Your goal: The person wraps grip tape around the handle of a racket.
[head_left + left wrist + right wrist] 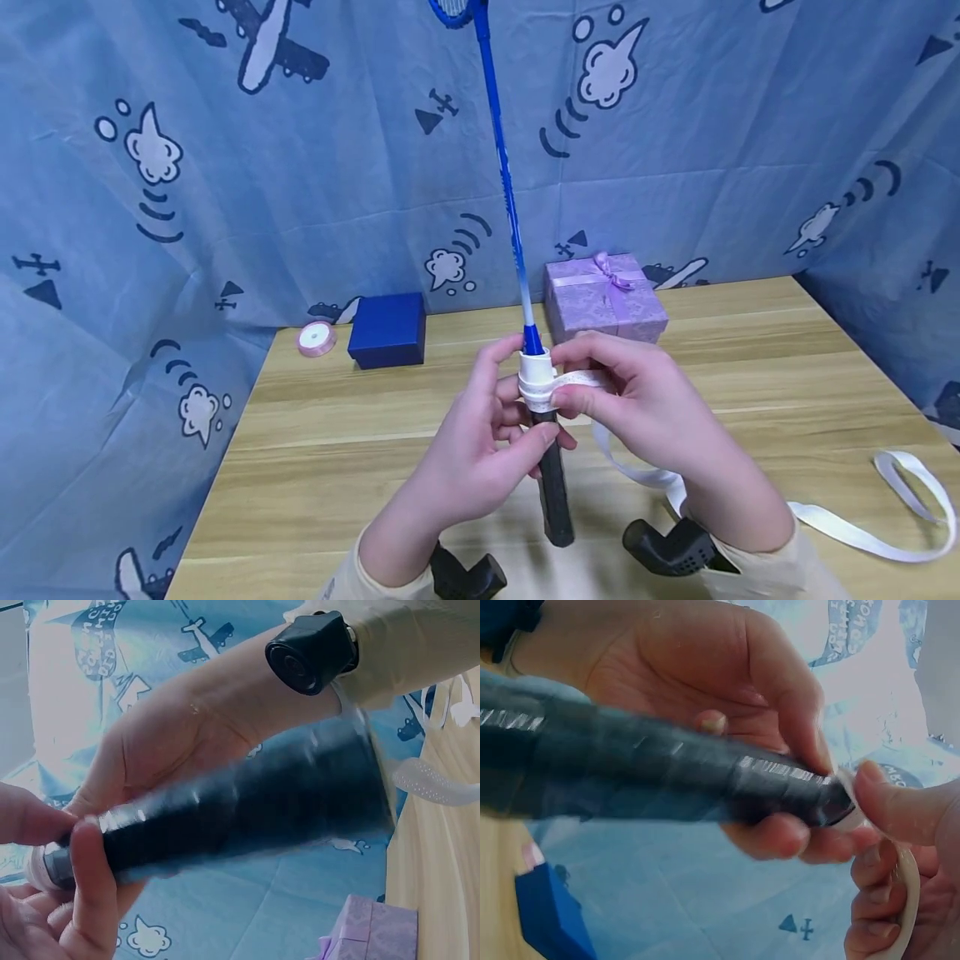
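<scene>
One slim blue racket [504,158] with a glossy black handle [555,496] is held over the pale wood-grained desk [315,483], between both hands. What counts most is the top of that handle, where a narrow white ribbon [537,395] is wound around it: the loose length comes off on the right side, roughly crosswise to the racket's long axis, and runs straight into the right hand [637,400].

That hand's grip is a pinch, thumb and fingers together on the ribbon just beside the windings. The left hand [472,458] lies to the left and a little lower, its grip clamped on the handle, thumb in front just under the windings and fingers reaching behind. So the left hand is nearer the handle and the right nearer the ribbon's loose run.

As for direction, the racket's long axis runs away from the person, leaning slightly left toward its strung head [453,8], which the upper edge of the head view cuts off. The butt end points back toward the person and slightly right; whether it touches the desk, I cannot tell. Beyond the right wrist, the ribbon's tail curls across the desk to the right.
</scene>
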Available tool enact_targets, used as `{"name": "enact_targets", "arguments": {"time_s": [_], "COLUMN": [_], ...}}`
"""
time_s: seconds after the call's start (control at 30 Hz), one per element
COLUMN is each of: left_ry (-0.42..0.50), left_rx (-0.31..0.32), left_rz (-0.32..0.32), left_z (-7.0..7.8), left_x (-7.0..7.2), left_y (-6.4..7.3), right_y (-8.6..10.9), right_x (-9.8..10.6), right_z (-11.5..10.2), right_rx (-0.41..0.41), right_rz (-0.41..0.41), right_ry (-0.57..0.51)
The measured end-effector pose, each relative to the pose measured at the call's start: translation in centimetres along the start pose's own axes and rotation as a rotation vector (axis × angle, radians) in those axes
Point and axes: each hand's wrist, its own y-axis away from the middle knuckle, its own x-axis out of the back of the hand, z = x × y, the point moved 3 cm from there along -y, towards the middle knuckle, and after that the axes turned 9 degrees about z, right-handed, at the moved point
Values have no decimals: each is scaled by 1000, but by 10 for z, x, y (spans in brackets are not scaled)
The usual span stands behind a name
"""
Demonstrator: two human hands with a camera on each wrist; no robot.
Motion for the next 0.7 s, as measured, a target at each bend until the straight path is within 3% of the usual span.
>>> {"name": "enact_targets", "arguments": {"time_s": [0.1,0.23,0.43,0.57,0.7], "left_ry": [87,179,199,149,46], "left_rx": [-32,-76,-120,-113,-49], "left_rz": [-51,-127,-213,-187,-66], "left_z": [1,2,4,5,5], "left_x": [1,2,3,2,0], "left_y": [0,0,0,1,-1], "right_y": [-1,-1,-2,-2,0], "right_x": [-1,-3,-2,-4,-5], "right_z": [4,7,8,7,5], "right_rx": [-43,-10,66,51,33], "right_rz": [-47,-112,-168,-181,-127], "right_ry": [-112,-247,-336,-343,-299]}}
